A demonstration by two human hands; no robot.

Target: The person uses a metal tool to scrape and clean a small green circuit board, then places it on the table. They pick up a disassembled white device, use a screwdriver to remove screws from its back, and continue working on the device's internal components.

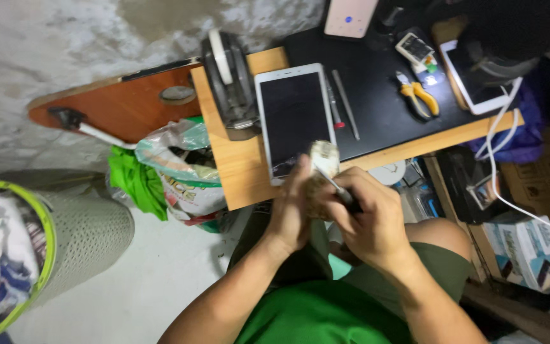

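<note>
**Scraping a small worn block, held over the lap**

The left hand [289, 213] has its grip wrapped around a small pale block [323, 164], worn and mottled, holding it upright just below the near edge of the surface [240, 181]. The right hand [372, 223] pinches a thin metal tool [333, 183] with its tip against the block, so picking or scraping looks to be under way. Beyond the grips lies a tablet [294, 118] with a cracked corner. The next stroke needs a steady block and light, controlled pressure.
</note>
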